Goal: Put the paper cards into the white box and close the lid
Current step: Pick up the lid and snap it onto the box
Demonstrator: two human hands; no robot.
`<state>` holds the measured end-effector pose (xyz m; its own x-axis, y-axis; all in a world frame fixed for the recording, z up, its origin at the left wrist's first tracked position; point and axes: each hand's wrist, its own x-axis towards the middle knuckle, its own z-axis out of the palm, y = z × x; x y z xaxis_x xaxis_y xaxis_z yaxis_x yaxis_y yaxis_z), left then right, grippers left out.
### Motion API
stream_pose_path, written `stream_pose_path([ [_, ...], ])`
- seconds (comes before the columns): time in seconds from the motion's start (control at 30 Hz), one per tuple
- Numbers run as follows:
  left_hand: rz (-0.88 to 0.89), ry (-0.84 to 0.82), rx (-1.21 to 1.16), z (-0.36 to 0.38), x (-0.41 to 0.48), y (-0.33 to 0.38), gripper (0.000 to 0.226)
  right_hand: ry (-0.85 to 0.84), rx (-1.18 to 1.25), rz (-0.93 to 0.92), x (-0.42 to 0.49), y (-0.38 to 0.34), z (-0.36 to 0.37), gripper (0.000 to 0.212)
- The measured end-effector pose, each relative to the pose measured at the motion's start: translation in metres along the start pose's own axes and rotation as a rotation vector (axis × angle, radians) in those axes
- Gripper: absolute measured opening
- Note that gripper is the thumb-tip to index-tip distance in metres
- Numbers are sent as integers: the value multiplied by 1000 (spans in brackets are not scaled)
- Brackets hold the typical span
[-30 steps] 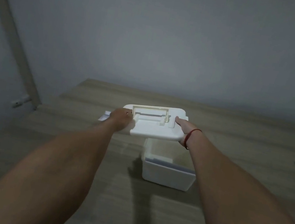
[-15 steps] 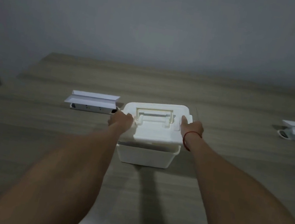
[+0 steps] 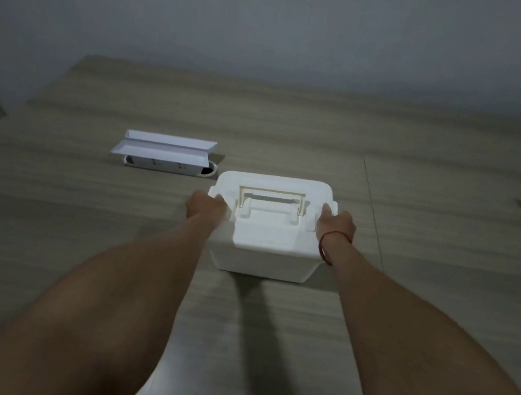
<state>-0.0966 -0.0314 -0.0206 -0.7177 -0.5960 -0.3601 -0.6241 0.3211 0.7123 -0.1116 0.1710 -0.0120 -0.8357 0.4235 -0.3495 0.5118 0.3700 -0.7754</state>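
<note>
Lowered from above, the lid [image 3: 272,213] now sits on the white box [image 3: 261,262], my left hand [image 3: 205,205] and right hand [image 3: 337,225] gripping its ends, so only latching remains, I judge.

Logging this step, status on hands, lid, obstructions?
Left hand and right hand grip the lid ends. Lid sits on white box; latching unclear. Nothing in the way.

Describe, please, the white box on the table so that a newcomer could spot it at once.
On the wooden table, look centre, between the left hand and right hand. There sits the white box, its lid on top. Unlike the flat socket units behind, it has a recessed carry handle.
</note>
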Motion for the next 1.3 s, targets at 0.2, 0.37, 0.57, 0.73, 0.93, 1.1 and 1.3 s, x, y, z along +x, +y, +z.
stream_pose_path([
  [0.2, -3, -8, -5, 0, 3, 4, 47, 5, -24, 37, 0, -5, 3, 48],
  [0.37, 23, 18, 101, 1, -7, 8, 46, 4, -65, 76, -1, -10, 6, 44],
  [0.57, 54, 54, 94, 0, -1, 3, 43, 1, -48, 92, -4, -15, 6, 45],
  [0.73, 24, 40, 36, 3, 3, -5, 44, 42, -68, 84, -5, -11, 6, 43],
  [0.93, -20, -30, 8, 8, 7, 0, 50, 85, -5, 159, -3, 4, 12, 56],
  [1.1, -81, -56, -10, 13, 11, -6, 62, 26, 177, 255, 2, 9, 13, 68],
  [1.3, -97, 42, -42, 12, 18, -15, 75, -94, 297, 332, 9, 13, 4, 86],
])
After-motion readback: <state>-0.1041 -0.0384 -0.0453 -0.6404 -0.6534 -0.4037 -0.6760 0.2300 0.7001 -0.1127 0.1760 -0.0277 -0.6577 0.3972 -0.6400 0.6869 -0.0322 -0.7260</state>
